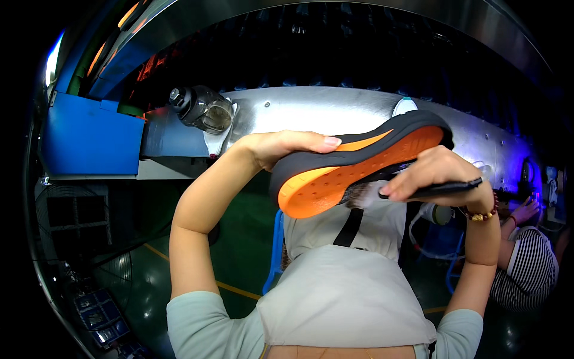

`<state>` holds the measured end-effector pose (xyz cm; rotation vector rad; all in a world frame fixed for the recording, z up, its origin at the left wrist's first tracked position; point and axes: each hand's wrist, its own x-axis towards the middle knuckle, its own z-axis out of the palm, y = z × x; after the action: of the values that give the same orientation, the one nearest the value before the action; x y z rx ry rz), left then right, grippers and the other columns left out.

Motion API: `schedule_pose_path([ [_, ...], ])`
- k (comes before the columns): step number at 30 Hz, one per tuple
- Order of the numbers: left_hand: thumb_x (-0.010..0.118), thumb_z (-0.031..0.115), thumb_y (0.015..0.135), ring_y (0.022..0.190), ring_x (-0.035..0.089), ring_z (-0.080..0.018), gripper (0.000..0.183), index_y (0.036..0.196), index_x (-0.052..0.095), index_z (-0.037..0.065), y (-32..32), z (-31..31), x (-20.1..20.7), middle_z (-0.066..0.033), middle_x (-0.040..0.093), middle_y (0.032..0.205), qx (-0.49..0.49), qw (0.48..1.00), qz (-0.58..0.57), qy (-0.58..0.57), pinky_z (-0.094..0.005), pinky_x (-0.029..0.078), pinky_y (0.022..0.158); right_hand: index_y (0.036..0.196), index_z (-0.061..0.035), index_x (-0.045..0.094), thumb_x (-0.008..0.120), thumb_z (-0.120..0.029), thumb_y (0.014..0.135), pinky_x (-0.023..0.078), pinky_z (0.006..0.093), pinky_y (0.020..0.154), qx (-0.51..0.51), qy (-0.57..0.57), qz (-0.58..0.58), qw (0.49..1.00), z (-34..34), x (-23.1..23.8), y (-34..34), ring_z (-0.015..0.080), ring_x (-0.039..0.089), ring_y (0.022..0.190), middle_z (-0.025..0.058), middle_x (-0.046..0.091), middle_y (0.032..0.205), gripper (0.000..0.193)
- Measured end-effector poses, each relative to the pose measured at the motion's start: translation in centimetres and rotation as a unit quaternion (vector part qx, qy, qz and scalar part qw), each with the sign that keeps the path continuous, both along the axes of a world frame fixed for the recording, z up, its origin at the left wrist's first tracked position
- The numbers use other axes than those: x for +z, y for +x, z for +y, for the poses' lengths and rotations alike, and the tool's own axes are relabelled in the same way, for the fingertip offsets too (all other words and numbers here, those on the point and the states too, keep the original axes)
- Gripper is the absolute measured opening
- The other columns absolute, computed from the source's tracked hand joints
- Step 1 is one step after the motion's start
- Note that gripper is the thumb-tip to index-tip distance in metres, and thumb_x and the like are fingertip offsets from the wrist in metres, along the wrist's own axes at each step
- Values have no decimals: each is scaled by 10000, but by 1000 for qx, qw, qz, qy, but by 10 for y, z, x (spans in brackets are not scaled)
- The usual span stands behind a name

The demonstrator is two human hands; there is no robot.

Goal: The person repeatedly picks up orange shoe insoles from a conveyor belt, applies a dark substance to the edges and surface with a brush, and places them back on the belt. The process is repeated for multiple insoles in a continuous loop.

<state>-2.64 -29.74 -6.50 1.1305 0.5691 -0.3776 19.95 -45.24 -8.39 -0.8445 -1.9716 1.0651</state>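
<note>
A shoe sole [311, 190], black outside with a dimpled orange face, is held up tilted in front of my chest. My left hand [284, 145] grips its far left side, thumb along the top edge and the other fingers hidden behind it. In my right hand [433, 173] is a brush [448, 189] with a dark handle. Its pale, motion-blurred bristles are at the lower edge of the orange face, near the middle; whether they touch it I cannot tell.
Beyond the sole runs a metal bench [287, 110] with a dark bottle [206, 109] on a white cloth at its left. A blue box-shaped housing [92, 137] stands at the far left. At the right, another person's hand [525, 210] is by the bench.
</note>
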Motion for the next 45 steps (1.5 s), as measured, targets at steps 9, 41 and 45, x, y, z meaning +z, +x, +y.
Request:
schedule_pose_path([
  [9,577,312,770,873,589,-205,469,1091,534,-28,-40,19,-16,-171,583,1016,58,995,-18,-76,-290,458,803,807,-14,656,667,-13,673,499,257,644,-63,-30,14,997,-10,2,7,217,644,801,121,655,868,135],
  [41,497,282,828,1001,559,-241,492,1184,432,-50,-37,-12,-100,-193,517,1147,210,902,-269,-265,-324,447,874,911,20,608,584,41,742,402,173,433,-503,-51,186,842,10,-56,-26,65,499,501,79,607,779,172],
  [45,441,326,855,1018,546,-267,501,1182,421,-53,-63,-2,-46,-201,503,1163,388,876,-277,-76,-359,439,881,898,50,565,605,-57,747,365,171,391,-295,-24,439,849,-23,-48,-22,84,480,421,225,600,914,189],
])
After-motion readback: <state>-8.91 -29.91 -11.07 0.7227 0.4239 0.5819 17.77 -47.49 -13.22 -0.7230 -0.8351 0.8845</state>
